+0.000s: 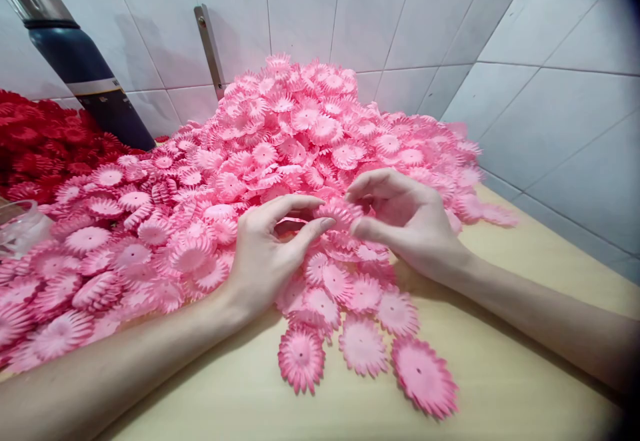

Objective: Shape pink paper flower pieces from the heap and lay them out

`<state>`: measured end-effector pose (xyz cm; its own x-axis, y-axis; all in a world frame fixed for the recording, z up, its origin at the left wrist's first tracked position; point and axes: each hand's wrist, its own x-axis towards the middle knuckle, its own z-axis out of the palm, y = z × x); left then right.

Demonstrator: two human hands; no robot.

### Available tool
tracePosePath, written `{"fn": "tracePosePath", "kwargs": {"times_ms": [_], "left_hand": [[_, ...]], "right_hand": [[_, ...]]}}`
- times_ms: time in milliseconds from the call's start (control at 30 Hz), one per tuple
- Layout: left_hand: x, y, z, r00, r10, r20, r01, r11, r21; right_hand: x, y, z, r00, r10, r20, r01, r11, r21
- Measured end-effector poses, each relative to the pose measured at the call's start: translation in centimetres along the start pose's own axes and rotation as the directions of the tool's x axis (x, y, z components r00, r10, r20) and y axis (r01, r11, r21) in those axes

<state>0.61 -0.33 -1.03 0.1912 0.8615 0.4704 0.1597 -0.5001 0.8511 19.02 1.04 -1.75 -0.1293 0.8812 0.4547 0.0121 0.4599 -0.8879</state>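
My left hand (275,241) is closed, its thumb and fingers pinching the left edge of a pink fabric flower piece (341,214) with a fringed rim. Just right of it, my right hand (405,217) curves its fingers and thumb apart around the piece's other edge, without visibly gripping it. Both hands are over the front of a large heap of similar pink flower pieces (300,121). Below the hands, several loose pieces lie on the table, among them a darker-rimmed one (424,375) with a small centre hole.
A dark blue bottle (95,74) with a metal cap stands tilted in view at the left. Behind it is a heap of red pieces (45,141). A clear plastic bag (25,231) lies at the left edge. White tiled walls (560,114) border the pale wooden table (225,394).
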Motion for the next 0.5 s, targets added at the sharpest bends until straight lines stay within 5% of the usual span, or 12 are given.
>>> {"fn": "tracePosePath", "kwargs": {"times_ms": [100,300,500], "left_hand": [[0.10,-0.21,-0.10,0.999,-0.053,0.007,0.053,0.998,-0.013],[0.20,-0.54,-0.16,0.998,-0.057,0.024,0.058,0.997,-0.042],[0.12,-0.27,-0.15,0.995,0.096,-0.039,-0.097,0.995,-0.017]], "right_hand": [[-0.36,-0.06,0.14,0.996,-0.002,0.091,0.005,0.999,-0.032],[-0.18,0.27,-0.09,0.996,0.023,0.089,-0.021,1.000,-0.019],[-0.17,0.08,0.10,0.991,-0.120,0.051,0.128,0.970,-0.207]]}}
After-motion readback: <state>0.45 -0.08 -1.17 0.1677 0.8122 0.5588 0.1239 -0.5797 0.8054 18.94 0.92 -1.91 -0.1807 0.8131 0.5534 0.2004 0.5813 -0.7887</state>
